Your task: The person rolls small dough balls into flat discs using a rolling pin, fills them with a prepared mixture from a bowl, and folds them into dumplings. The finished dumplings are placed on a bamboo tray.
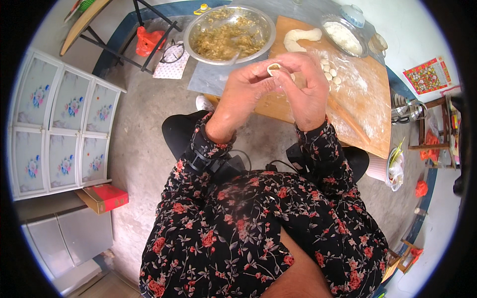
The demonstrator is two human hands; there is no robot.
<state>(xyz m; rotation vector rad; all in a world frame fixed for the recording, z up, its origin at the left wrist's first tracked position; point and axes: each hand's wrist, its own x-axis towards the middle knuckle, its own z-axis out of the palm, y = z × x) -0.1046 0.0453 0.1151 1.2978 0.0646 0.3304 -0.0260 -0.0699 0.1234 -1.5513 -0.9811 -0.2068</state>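
Both of my hands are raised together over the near edge of a floured wooden board [377, 111]. Between them is a partly folded dumpling [274, 68], its wrapper curved around brown filling. My left hand [248, 80] grips one side of it, and my right hand [306, 83] pinches the other, fingers curled over the top. Just beyond my left hand stands a wide metal basin [258, 23] of chopped filling [223, 41] with a spoon [235, 57] in it. Small dough pieces [329, 70] sit behind my right hand. A rolling pin [349, 120] lies to its right.
A curved dough rope [298, 39] and a bowl of flour [343, 36] are at the board's far side. An upturned blue-white bowl [352, 15] and a cup [377, 44] stand beyond. A lined bin [377, 169] is on the floor right; a floral cabinet [61, 119] stands left.
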